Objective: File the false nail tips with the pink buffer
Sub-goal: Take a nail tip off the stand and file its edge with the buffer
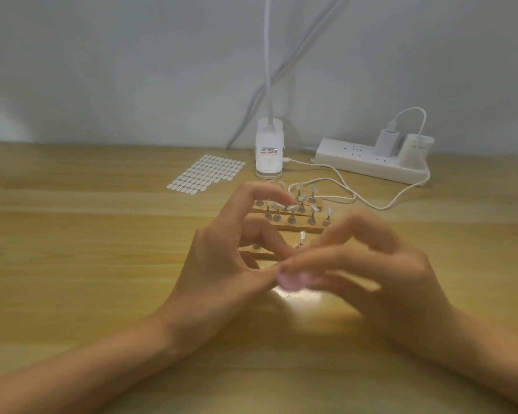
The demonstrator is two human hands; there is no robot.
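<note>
The right hand (386, 273) is blurred, its fingers curled in round the pink buffer (292, 280), which shows only as a soft pink smear low over the table (72, 264) where the two hands meet. The left hand (231, 264) brings its thumb and lower fingers to that same spot, the forefinger arched up and free. Whether it pinches a tip against the buffer cannot be told, since nothing clear shows between the fingertips. Judging by the blur and the joined fingertips, filing seems to be under way on a single tip rather than starting or ending. Just behind the hands, the false nail tips (293, 207) stand on small pegs set in wooden strips (299, 227), a good number of them in rows. None shows plainly as filed or unfiled at this sharpness, so most of the work probably lies ahead. Farther back lie a sticker sheet (205, 174), a white lamp base (269, 150) and a power strip (371, 162) with a looping white cable (341, 180).
</note>
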